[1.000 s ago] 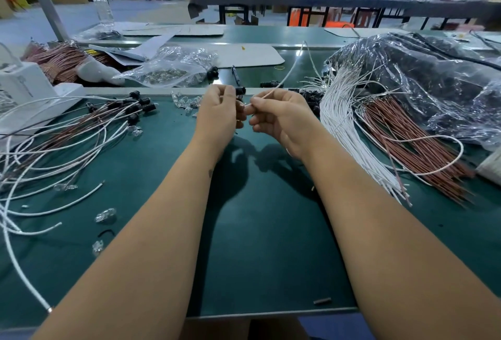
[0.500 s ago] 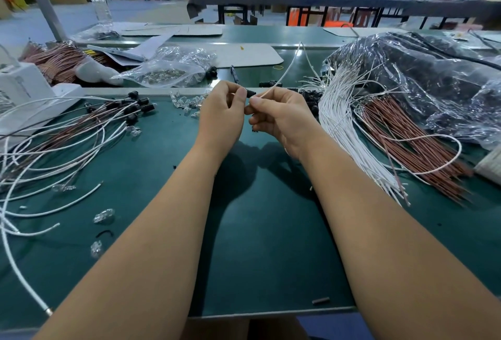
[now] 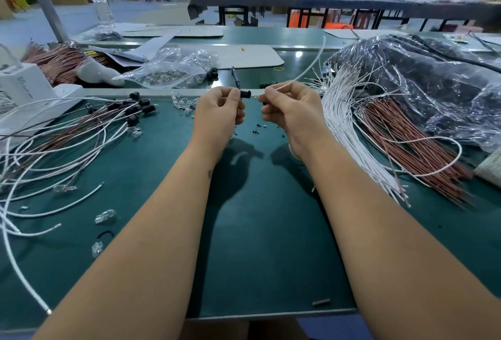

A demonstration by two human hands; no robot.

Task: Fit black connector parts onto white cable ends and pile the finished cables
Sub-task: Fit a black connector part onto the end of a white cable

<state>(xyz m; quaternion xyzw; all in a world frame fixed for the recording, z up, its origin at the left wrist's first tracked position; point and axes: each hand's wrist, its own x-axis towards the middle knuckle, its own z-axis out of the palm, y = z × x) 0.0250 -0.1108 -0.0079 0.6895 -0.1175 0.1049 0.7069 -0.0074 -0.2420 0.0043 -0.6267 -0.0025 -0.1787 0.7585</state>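
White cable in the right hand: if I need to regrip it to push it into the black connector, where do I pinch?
Pinch the white cable close behind its free end, coming from the right, as the right hand does. It is thin and arcs away, so a farther grip would probably let it bend. The left hand holds the black connector facing it.

We see our two forearms bare from the lower edge of view up to the wrists, with no sleeves, gloves, watch or rings showing. Our left hand (image 3: 218,111) and right hand (image 3: 294,111) are bare too. A small dark mark (image 3: 210,174) sits on our left forearm below the wrist.
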